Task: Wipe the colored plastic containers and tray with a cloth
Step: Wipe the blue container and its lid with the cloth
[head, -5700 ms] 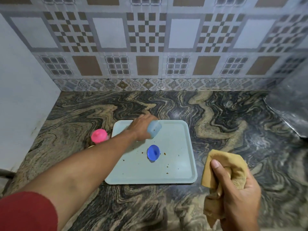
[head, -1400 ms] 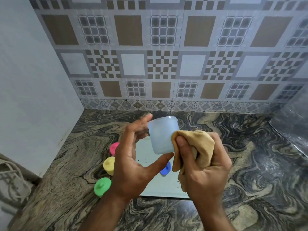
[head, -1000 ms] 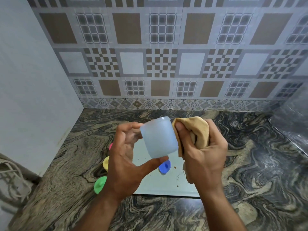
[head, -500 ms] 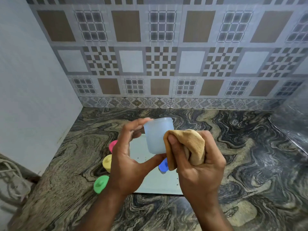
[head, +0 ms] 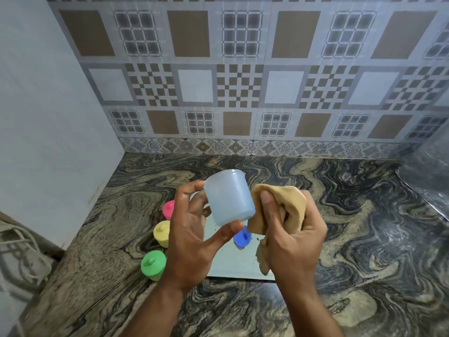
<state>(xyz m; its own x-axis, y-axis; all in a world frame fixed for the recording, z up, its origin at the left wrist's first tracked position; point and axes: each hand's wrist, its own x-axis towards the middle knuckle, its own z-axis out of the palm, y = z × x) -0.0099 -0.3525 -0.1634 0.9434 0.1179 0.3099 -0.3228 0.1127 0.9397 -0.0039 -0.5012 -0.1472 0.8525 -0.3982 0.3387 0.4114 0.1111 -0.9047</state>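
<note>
My left hand (head: 192, 242) holds a pale blue translucent container (head: 228, 197) in the air above the counter, thumb under its base and fingers behind it. My right hand (head: 291, 239) grips a bunched tan cloth (head: 284, 210) that presses against the container's right side. Below them lies the light blue tray (head: 230, 263), mostly hidden by my hands, with a blue lid (head: 241, 237) and some crumbs on it. Left of the tray stand a pink container (head: 168, 209), a yellow container (head: 161, 233) and a green container (head: 153, 263), all lidded.
The marbled stone counter (head: 364, 227) runs back to a tiled wall. A plain white wall (head: 48, 117) closes the left side. A grey cord (head: 21, 251) hangs at the lower left. A shiny metal surface (head: 427, 181) sits at the right edge.
Since 5.7 s ago my left hand lifted the pale blue container off the tray. Over the last second the cloth has slid back to the container's right side and the container has tilted.
</note>
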